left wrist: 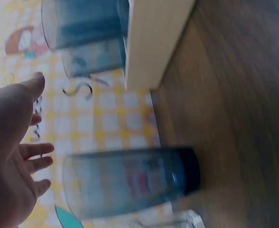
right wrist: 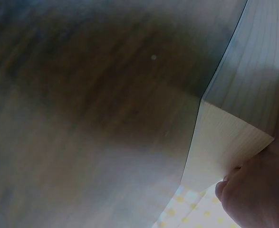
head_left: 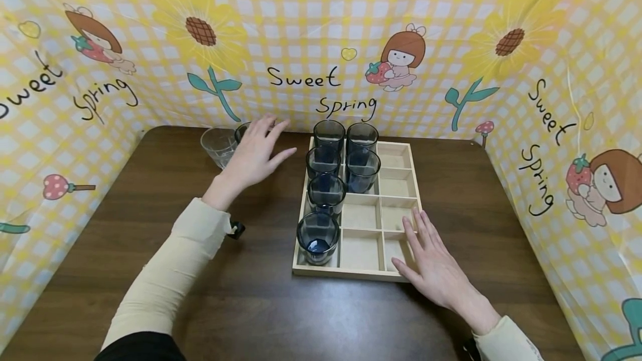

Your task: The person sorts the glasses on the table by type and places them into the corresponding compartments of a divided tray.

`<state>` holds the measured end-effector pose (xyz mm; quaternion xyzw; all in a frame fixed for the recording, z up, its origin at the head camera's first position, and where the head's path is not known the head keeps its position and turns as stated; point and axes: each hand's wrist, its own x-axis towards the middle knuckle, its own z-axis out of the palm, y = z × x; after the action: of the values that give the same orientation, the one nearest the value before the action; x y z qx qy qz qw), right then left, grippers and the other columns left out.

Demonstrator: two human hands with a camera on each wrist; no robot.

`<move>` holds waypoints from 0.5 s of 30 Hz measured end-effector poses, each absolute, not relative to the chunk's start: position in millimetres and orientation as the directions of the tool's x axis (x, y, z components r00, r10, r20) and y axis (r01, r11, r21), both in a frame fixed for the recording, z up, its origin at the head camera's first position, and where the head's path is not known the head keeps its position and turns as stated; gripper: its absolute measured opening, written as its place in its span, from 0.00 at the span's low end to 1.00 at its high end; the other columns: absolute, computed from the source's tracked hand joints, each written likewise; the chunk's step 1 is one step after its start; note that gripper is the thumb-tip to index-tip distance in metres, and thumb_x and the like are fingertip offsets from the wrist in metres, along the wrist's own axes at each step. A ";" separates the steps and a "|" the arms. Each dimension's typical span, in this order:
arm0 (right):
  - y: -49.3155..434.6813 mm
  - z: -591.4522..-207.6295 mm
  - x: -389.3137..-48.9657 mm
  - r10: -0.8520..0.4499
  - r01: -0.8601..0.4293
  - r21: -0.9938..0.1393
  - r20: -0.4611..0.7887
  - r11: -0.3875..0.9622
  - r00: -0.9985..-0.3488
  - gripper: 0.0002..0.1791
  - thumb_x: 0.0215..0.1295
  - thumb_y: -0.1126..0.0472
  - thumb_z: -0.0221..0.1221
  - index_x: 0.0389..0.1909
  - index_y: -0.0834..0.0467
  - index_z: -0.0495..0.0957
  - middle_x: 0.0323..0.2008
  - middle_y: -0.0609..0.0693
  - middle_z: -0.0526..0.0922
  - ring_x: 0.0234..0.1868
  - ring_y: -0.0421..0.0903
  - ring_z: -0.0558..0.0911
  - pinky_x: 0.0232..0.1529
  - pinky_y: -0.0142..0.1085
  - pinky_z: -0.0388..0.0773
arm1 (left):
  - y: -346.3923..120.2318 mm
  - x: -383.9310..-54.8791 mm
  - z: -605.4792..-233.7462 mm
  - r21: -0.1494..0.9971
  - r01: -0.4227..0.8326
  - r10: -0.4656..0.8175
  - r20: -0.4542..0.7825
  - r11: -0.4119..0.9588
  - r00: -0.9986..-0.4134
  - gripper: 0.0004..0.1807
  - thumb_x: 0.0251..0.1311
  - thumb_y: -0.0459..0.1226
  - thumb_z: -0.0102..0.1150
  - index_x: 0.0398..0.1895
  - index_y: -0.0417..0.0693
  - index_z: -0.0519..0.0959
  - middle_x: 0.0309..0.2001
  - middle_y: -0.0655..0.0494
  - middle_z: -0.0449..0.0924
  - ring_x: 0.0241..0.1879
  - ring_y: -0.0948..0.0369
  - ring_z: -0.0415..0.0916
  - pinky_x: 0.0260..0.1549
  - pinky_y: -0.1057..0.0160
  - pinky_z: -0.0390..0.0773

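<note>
My left hand (head_left: 254, 152) hovers at the back left with its fingers spread. Partly hidden behind it stands a blue-grey glass (head_left: 241, 131); in the left wrist view this glass (left wrist: 125, 183) is apart from the fingers. A clear glass (head_left: 215, 146) stands to the left of that one. Several blue-grey glasses (head_left: 319, 235) fill the left column of the compartmented wooden tray (head_left: 361, 249), and two more (head_left: 362, 171) occupy the back of its middle column. My right hand (head_left: 433, 263) lies at the tray's front right corner, fingers straight, holding nothing.
The tray sits on a dark brown wooden table (head_left: 241, 294). A yellow checked cloth (head_left: 296, 32) with printed flowers and figures hangs along the back and both sides. The glasses outside the tray stand close to the back cloth.
</note>
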<state>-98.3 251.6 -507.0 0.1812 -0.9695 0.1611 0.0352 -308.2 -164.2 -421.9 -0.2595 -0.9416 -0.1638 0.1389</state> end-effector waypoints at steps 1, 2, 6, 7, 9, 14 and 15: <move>251.5 -506.9 -98.1 -0.338 -0.359 -0.303 0.120 0.883 -0.934 0.50 0.80 0.41 0.61 0.89 0.62 0.51 0.90 0.67 0.45 0.90 0.66 0.48 0.84 0.27 0.24 | -169.1 -309.9 -423.0 0.230 0.513 0.423 0.348 0.827 -0.837 0.38 0.80 0.53 0.62 0.83 0.42 0.66 0.79 0.31 0.66 0.83 0.35 0.59 0.86 0.32 0.51; 251.4 -506.9 -98.0 -0.336 -0.355 -0.305 0.114 0.884 -0.935 0.50 0.80 0.41 0.61 0.89 0.62 0.51 0.90 0.67 0.45 0.90 0.66 0.48 0.85 0.29 0.25 | -174.1 -311.8 -424.2 0.222 0.490 0.401 0.348 0.843 -0.847 0.39 0.80 0.53 0.62 0.83 0.41 0.66 0.79 0.30 0.66 0.83 0.35 0.59 0.86 0.32 0.50; 250.9 -507.3 -97.4 -0.333 -0.349 -0.300 0.106 0.888 -0.937 0.50 0.80 0.41 0.60 0.89 0.62 0.51 0.90 0.67 0.45 0.90 0.67 0.48 0.89 0.35 0.29 | -192.7 -317.8 -429.5 0.201 0.402 0.322 0.337 0.894 -0.885 0.42 0.78 0.55 0.63 0.82 0.37 0.63 0.79 0.28 0.64 0.83 0.34 0.57 0.86 0.32 0.50; 250.6 -507.6 -97.2 -0.332 -0.350 -0.295 0.109 0.889 -0.937 0.50 0.80 0.41 0.60 0.89 0.62 0.51 0.90 0.67 0.45 0.90 0.67 0.48 0.89 0.35 0.29 | -196.6 -318.9 -430.9 0.197 0.385 0.308 0.334 0.902 -0.891 0.43 0.78 0.55 0.64 0.82 0.36 0.62 0.79 0.28 0.64 0.83 0.33 0.56 0.86 0.32 0.50; 250.0 -508.3 -96.7 -0.328 -0.348 -0.286 0.118 0.893 -0.937 0.49 0.80 0.42 0.60 0.89 0.63 0.52 0.90 0.68 0.44 0.90 0.69 0.49 0.89 0.35 0.28 | -203.4 -321.4 -434.2 0.187 0.359 0.286 0.327 0.915 -0.901 0.46 0.77 0.56 0.64 0.83 0.34 0.60 0.80 0.27 0.62 0.84 0.33 0.55 0.85 0.32 0.51; 247.4 -508.0 -95.2 -0.299 -0.322 -0.276 0.123 0.906 -0.946 0.49 0.80 0.42 0.60 0.89 0.62 0.51 0.89 0.69 0.44 0.90 0.69 0.48 0.91 0.41 0.32 | -210.8 -325.5 -438.8 0.200 0.323 0.253 0.307 0.925 -0.917 0.50 0.77 0.56 0.63 0.85 0.31 0.56 0.82 0.25 0.58 0.85 0.32 0.52 0.85 0.32 0.51; 246.9 -507.5 -94.9 -0.295 -0.318 -0.275 0.121 0.907 -0.948 0.49 0.80 0.42 0.60 0.89 0.62 0.51 0.89 0.69 0.44 0.90 0.69 0.48 0.92 0.42 0.34 | -211.0 -326.1 -439.2 0.207 0.317 0.248 0.301 0.926 -0.921 0.50 0.77 0.56 0.63 0.85 0.31 0.56 0.82 0.25 0.58 0.85 0.32 0.52 0.85 0.32 0.50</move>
<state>-94.9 246.9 -507.5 0.1569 -0.9758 0.1473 0.0386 -326.1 -211.0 -439.2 -0.1453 -0.9718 -0.1270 0.1357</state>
